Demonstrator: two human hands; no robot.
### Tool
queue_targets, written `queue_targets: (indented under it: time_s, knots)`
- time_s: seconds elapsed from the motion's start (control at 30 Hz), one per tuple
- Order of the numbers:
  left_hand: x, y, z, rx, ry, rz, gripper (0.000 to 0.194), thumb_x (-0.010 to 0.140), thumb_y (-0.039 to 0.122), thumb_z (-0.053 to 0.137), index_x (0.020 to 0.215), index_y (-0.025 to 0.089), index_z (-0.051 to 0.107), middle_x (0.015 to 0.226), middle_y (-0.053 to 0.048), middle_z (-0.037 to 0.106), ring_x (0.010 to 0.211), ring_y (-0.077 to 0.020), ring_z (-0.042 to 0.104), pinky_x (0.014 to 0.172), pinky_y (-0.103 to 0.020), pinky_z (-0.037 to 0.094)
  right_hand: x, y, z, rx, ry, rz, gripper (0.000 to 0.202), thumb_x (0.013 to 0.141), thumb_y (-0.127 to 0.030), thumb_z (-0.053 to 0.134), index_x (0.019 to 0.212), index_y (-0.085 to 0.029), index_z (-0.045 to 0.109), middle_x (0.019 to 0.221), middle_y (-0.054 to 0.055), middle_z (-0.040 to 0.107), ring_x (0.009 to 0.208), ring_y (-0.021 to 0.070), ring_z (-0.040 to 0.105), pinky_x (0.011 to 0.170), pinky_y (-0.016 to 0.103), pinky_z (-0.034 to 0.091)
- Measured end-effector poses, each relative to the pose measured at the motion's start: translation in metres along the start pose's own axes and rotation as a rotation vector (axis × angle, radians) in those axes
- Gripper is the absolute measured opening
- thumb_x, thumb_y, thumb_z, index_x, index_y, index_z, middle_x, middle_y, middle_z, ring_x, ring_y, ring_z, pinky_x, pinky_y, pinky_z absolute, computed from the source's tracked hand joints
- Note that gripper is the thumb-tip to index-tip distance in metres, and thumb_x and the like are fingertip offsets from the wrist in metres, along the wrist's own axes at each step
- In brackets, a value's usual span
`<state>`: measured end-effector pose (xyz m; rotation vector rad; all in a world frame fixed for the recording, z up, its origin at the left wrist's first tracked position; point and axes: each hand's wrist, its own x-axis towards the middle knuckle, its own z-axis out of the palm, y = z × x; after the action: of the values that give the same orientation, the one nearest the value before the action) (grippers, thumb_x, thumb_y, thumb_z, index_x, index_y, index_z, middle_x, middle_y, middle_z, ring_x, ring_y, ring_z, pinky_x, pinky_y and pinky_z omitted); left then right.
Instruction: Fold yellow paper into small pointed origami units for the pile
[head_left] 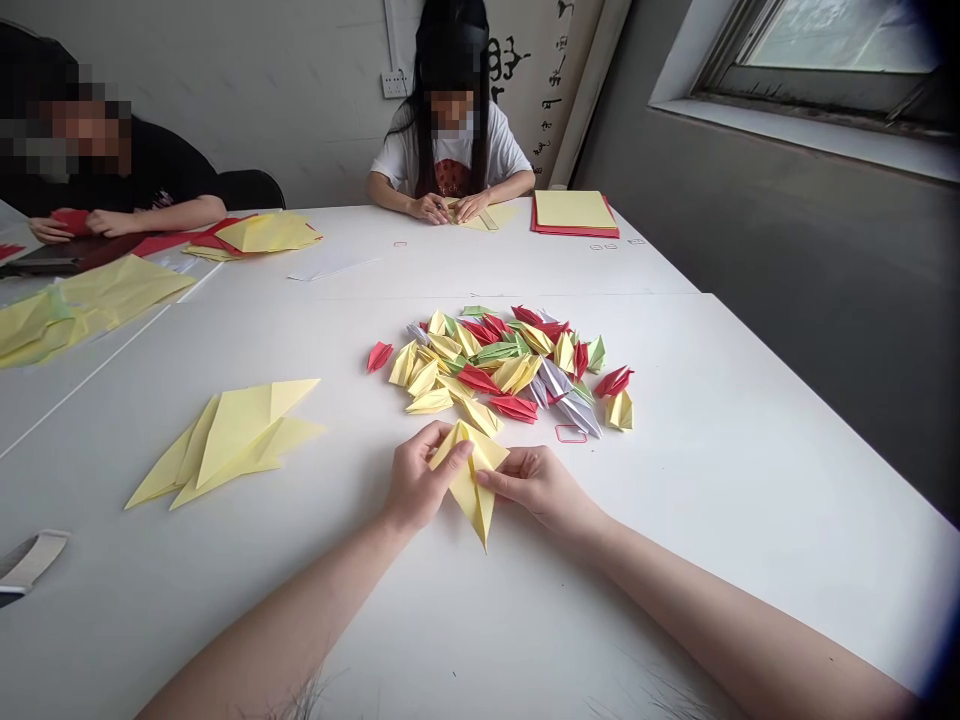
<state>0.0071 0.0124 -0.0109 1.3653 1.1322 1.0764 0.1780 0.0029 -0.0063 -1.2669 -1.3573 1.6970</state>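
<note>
Between my two hands is a folded piece of yellow paper (474, 500), shaped like a kite with its long point toward me. My left hand (424, 473) pinches its left side, thumb on top. On the right side, my right hand (536, 485) grips the same paper with thumb and fingers; the fingertips underneath are hidden. Just beyond my hands lies a heap of small folded paper pieces (480, 378) in red, yellow, green and pale purple. To the left, several partly folded yellow sheets (236, 435) overlap on the white table (315, 600).
Across the table a person (454, 150) handles yellow paper and a ruler. Another person (142, 190) at the far left holds red paper. A stack of yellow and red sheets (575, 210) sits at the far right; more yellow paper (97, 300) lies at left.
</note>
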Motion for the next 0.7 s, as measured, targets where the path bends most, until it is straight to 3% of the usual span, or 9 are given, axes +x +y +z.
queue_targets:
  time_s: [0.1, 0.3, 0.47, 0.7]
  knots:
    - [0.0008, 0.0011, 0.0022, -0.003, 0.038, -0.027, 0.031, 0.076, 0.046, 0.065, 0.073, 0.016, 0.056, 0.065, 0.003, 0.051, 0.06, -0.0107, 0.046, 0.055, -0.02, 0.037, 0.0009, 0.0009, 0.0009, -0.05, -0.009, 0.027, 0.04, 0.069, -0.053, 0.069, 0.063, -0.014, 0.064, 0.06, 0.001, 0.058, 0.054, 0.0119, 0.046, 0.051, 0.025, 0.035]
    - [-0.0019, -0.0027, 0.0007, 0.019, 0.055, -0.017, 0.039, 0.077, 0.043, 0.064, 0.057, 0.018, 0.041, 0.053, 0.006, 0.034, 0.049, -0.0072, 0.031, 0.045, -0.019, 0.026, 0.0021, 0.001, -0.0001, -0.142, 0.019, 0.061, 0.042, 0.068, -0.053, 0.07, 0.055, -0.016, 0.053, 0.051, -0.004, 0.045, 0.048, 0.008, 0.033, 0.046, 0.024, 0.023]
    - [-0.0014, -0.0055, -0.0016, -0.024, 0.026, -0.067, 0.034, 0.078, 0.044, 0.063, 0.063, 0.016, 0.052, 0.052, 0.005, 0.04, 0.048, -0.0078, 0.035, 0.045, -0.02, 0.029, 0.0025, 0.0006, -0.0012, -0.121, 0.0, 0.064, 0.041, 0.067, -0.052, 0.07, 0.055, -0.017, 0.052, 0.051, -0.004, 0.044, 0.048, 0.0078, 0.032, 0.046, 0.024, 0.023]
    - [-0.0009, -0.0059, -0.0041, -0.104, -0.021, -0.113, 0.029, 0.078, 0.043, 0.064, 0.072, 0.015, 0.06, 0.057, 0.002, 0.053, 0.052, -0.0097, 0.046, 0.048, -0.02, 0.038, 0.0037, 0.003, -0.0018, -0.098, 0.014, 0.044, 0.038, 0.063, -0.053, 0.072, 0.061, -0.016, 0.064, 0.053, -0.001, 0.055, 0.049, 0.0113, 0.043, 0.045, 0.025, 0.028]
